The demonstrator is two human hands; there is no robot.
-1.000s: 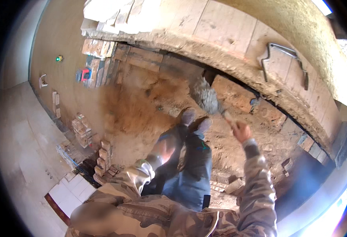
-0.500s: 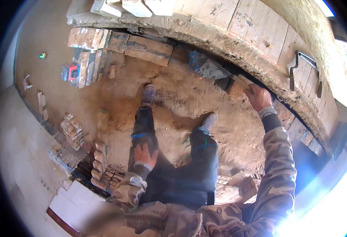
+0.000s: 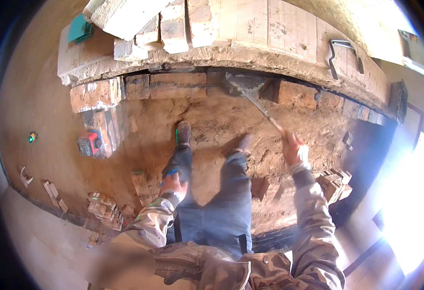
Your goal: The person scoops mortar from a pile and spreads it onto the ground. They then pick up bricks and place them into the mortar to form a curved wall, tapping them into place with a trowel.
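My right hand [image 3: 295,150] is closed round the handle of a long-handled trowel [image 3: 258,104]. The blade, with grey mortar [image 3: 246,85] on and around it, lies at a gap in the low brick row [image 3: 177,86] under the ledge. Whether the blade touches the bricks I cannot tell. Bent at the wrist, my left hand [image 3: 174,184] rests on my left knee with nothing visible in it, its fingers laid on the trouser leg. To the right of the blade, a reddish brick [image 3: 297,94] sits in the same row.
Above the row runs a thick ledge [image 3: 241,24] bearing pale blocks [image 3: 173,29], a teal box [image 3: 80,29] and a bent metal frame [image 3: 345,53]. A red-and-black device [image 3: 89,143] sits by a brick stub at left. Loose brick piles [image 3: 105,210] lie behind on both sides.
My right hand has come back toward my body and left, swinging the trowel handle round; the blade stays near the gap. My view has turned. My left hand remains on the knee.
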